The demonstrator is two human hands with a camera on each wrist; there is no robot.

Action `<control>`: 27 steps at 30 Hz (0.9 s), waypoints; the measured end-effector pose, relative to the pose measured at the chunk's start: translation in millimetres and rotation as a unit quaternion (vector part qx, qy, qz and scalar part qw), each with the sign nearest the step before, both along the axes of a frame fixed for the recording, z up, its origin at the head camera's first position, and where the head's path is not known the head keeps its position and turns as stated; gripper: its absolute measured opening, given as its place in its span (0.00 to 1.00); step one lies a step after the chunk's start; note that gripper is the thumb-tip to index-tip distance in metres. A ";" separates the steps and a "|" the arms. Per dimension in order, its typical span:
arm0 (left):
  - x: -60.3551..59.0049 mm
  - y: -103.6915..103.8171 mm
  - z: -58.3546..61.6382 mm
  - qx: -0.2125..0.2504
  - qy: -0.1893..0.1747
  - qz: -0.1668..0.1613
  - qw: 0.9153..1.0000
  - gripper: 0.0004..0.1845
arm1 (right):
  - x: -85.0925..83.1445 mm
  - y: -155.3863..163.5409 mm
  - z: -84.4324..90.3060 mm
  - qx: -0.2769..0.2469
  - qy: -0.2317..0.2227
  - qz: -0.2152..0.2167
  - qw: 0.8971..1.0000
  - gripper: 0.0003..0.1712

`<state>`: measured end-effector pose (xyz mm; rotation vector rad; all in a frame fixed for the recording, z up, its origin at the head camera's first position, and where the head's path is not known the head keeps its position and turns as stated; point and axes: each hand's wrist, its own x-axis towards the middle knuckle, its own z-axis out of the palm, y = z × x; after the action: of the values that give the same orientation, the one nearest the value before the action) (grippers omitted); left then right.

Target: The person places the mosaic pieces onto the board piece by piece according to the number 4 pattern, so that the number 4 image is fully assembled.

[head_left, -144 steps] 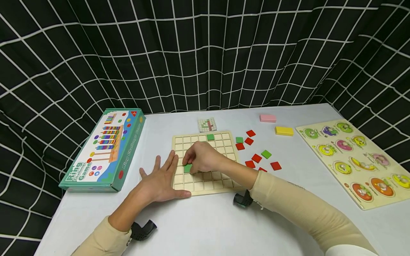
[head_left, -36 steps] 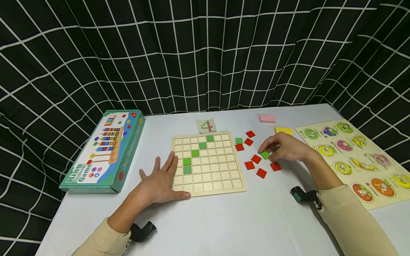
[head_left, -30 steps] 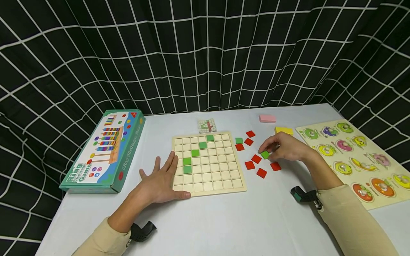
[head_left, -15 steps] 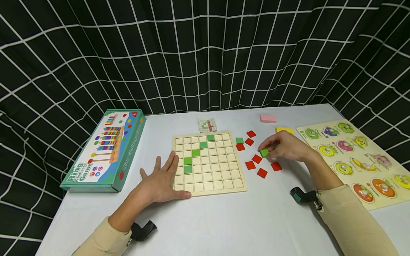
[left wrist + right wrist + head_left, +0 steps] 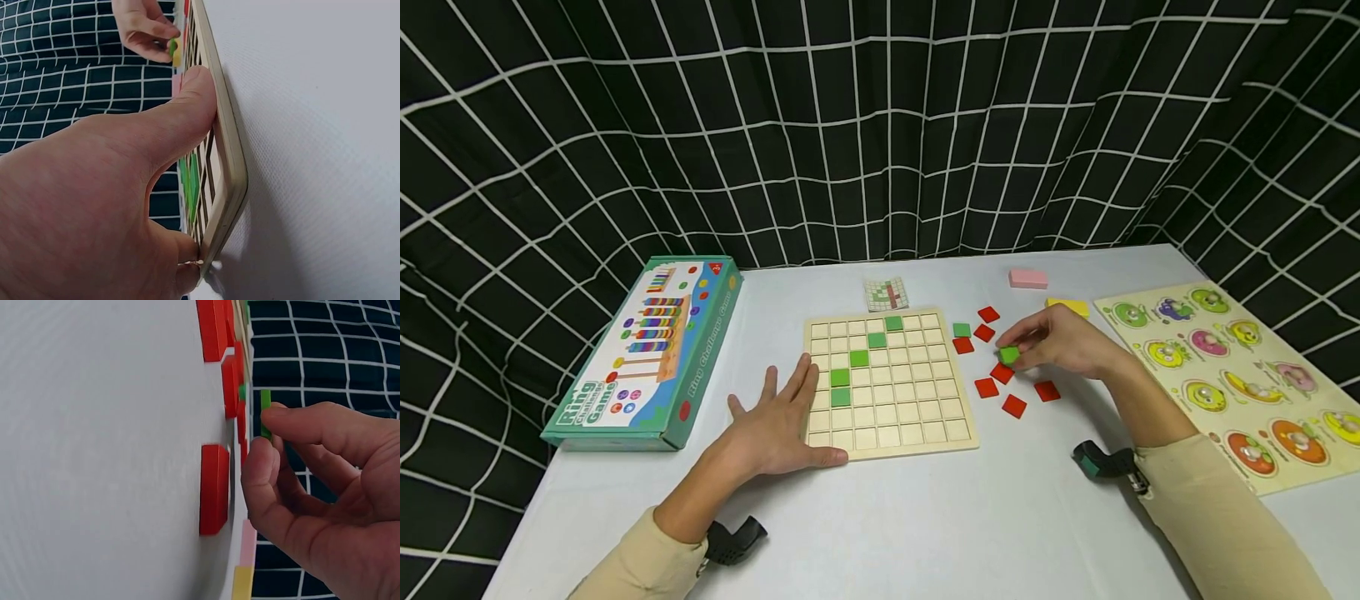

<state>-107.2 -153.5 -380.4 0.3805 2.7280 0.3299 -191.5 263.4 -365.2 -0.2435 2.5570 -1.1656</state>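
Right hand (image 5: 1063,342) pinching a green tile (image 5: 1009,355) lifted above the red tiles (image 5: 1013,406), apparently clear of them; left hand (image 5: 778,421), fingers flat, steadies the grid board (image 5: 925,433): carry the tile level, seat squarely.

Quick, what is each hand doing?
Left hand: open, flat against the wooden grid board.
Right hand: pinching a green tile.

Bright even light, edge distortion
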 end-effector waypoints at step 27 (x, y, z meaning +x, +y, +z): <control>-0.1 -0.3 1.9 0.000 -0.002 0.000 1.000 0.70 | 6.1 -63.2 3.2 -0.029 -0.028 0.017 0.999 0.20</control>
<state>-107.3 -153.7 -378.4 0.3806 2.7244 0.3287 -185.5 200.3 -362.0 -0.2624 2.4640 -1.2180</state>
